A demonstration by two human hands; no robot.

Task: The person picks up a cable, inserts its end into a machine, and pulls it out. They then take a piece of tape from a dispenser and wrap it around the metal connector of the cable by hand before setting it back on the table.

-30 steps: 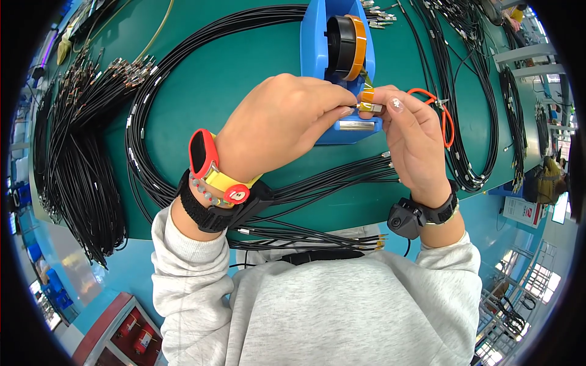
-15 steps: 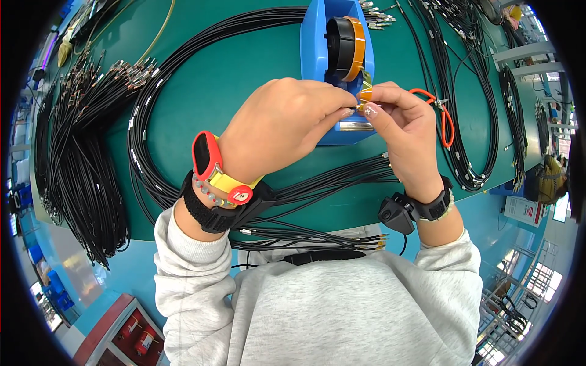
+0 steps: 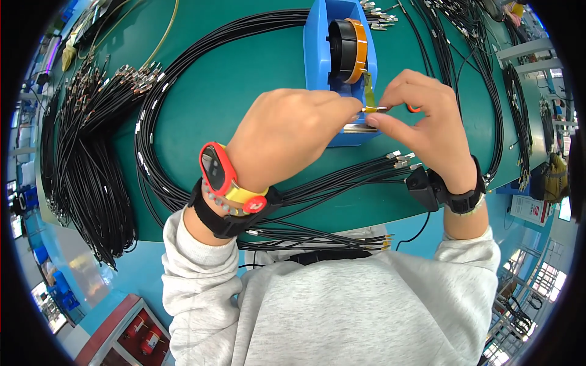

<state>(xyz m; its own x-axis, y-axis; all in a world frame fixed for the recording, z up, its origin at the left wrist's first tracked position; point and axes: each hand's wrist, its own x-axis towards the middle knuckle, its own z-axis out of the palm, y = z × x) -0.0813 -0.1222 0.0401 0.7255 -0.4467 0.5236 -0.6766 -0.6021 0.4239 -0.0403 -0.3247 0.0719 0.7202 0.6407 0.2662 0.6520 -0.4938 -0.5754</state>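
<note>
A blue tape dispenser [image 3: 312, 58] holds a roll of amber tape [image 3: 359, 52] on a black core. From the roll a translucent strip of tape [image 3: 369, 88] hangs down to my fingertips. My left hand [image 3: 290, 134] is closed in a pinch beside the strip's lower end. A slim metal-tipped piece [image 3: 376, 109] pokes out to the right of that pinch, lying against the tape; whatever it joins is hidden behind my fingers. Around its tip, my right hand [image 3: 430, 113] has thumb and forefinger apart. Just below is the dispenser's metal front edge [image 3: 360, 129].
Black cables [image 3: 152, 110] curve round the dispenser on the green table [image 3: 244, 67]. A thick cable bundle [image 3: 91, 177] hangs over the left edge. Cables with metal connectors [image 3: 400, 160] lie near my right wrist; more cables [image 3: 491, 122] are at the right.
My right hand has moved right, and its thumb and forefinger have spread from the tape. The metal tip now shows between my hands. My left hand has shifted slightly to the right.
</note>
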